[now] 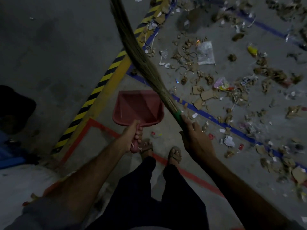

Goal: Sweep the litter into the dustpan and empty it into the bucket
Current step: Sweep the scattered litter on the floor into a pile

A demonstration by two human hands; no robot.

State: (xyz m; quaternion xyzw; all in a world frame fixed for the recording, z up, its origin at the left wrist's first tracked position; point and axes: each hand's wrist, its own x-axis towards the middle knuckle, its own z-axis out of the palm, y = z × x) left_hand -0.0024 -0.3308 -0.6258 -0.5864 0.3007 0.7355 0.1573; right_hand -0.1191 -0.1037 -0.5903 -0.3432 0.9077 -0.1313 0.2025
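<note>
My left hand [132, 136] grips the handle of a red dustpan [137, 107], held above the floor with its mouth pointing away from me; the pan looks empty. My right hand [194, 135] holds a grass broom [141, 55] by its green-wrapped neck, and the bristles slant up and to the left over the floor. Litter [216, 83] of cardboard scraps, plastic wrappers and paper bits lies scattered across the grey floor to the right. A dark rounded object [15, 108] at the left edge could be the bucket; I cannot tell.
Yellow-black hazard tape [103, 80] runs diagonally across the floor, a blue tape line [232, 128] crosses the litter area, and red tape [191, 176] outlines a box around my sandalled feet [159, 153]. Something blue [8, 156] sits at the left edge.
</note>
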